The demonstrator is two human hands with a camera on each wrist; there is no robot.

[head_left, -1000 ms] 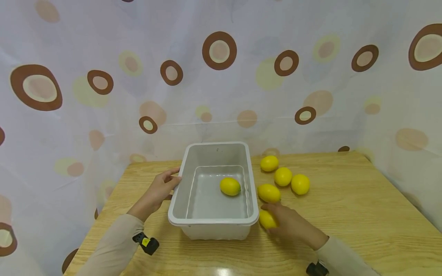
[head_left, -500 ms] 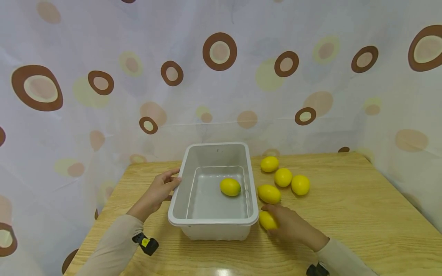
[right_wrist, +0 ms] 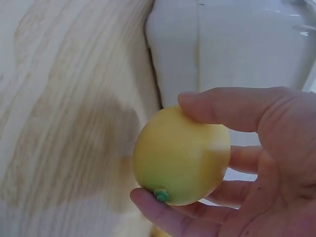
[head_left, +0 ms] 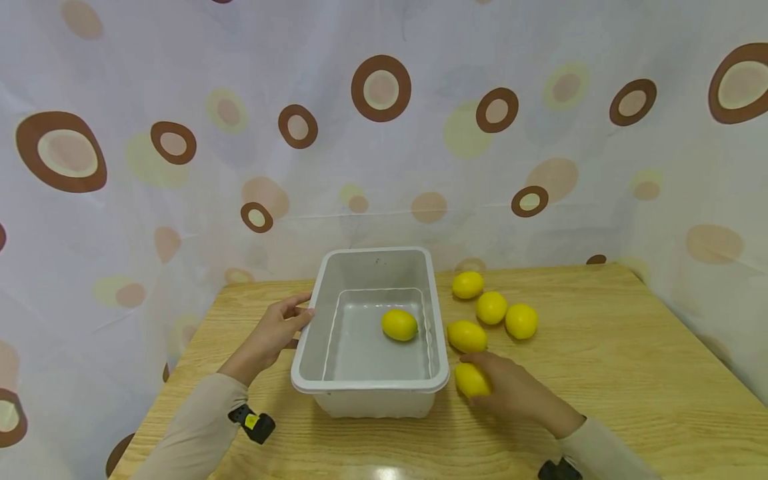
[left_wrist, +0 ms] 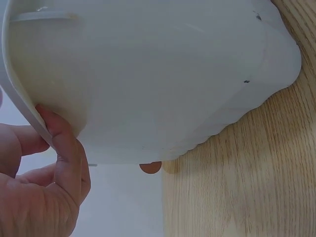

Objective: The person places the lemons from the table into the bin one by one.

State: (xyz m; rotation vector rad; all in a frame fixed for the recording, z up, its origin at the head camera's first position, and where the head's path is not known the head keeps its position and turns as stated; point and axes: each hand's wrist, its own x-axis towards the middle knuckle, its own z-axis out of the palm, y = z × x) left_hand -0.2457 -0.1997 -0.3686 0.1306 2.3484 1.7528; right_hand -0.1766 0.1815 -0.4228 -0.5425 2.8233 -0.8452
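Observation:
A light grey plastic basin (head_left: 372,385) stands on the wooden table, with one yellow lemon (head_left: 399,325) lying on its floor. My left hand (head_left: 271,335) holds the basin's left rim; in the left wrist view its fingers (left_wrist: 66,153) curl under the lip. Just right of the basin's near corner, my right hand (head_left: 510,390) grips another lemon (head_left: 471,380). In the right wrist view the thumb lies on one side of this lemon (right_wrist: 177,158) and the fingers wrap the other, near its green stem end.
Beyond my right hand, a lemon (head_left: 467,337) lies close beside the basin's right wall. Farther back are three more: a rear lemon (head_left: 468,285), a middle lemon (head_left: 492,308) and a right lemon (head_left: 521,321). A patterned curtain (head_left: 384,167) hangs behind the table (head_left: 630,360).
My right hand has shifted slightly right with its lemon, widening the gap to the basin. The left hand, the basin and the other lemons stay in place.

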